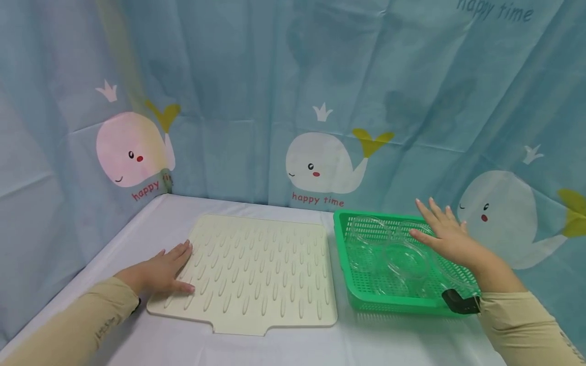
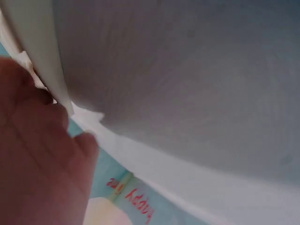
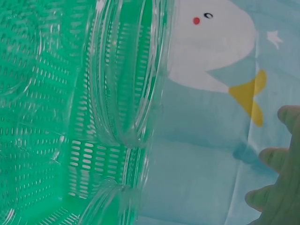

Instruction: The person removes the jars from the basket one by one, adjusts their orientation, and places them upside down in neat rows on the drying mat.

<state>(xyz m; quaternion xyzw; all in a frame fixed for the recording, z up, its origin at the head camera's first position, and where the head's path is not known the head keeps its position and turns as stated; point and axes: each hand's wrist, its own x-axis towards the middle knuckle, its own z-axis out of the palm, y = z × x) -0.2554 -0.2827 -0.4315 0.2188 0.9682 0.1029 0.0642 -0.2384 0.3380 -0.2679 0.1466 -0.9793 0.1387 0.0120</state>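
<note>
A cream drying mat with raised ridges [image 1: 256,274] lies on the white table. My left hand [image 1: 165,269] rests on the mat's left edge, fingers spread; the left wrist view shows that hand [image 2: 42,150] beside the mat's pale edge [image 2: 42,42]. To the right stands a green plastic basket [image 1: 389,302] holding several clear round containers [image 1: 405,260]. Above the basket's right side hovers my right hand [image 1: 448,236], fingers spread and holding nothing. In the right wrist view its fingertips [image 3: 262,197] show at the right, apart from the clear containers [image 3: 124,84].
A blue curtain [image 1: 233,101] printed with whales hangs behind and to the left of the table. White cloth [image 1: 320,348] covers the tabletop. A black strap piece [image 1: 460,302] sits at the right wrist, near the basket's front right corner.
</note>
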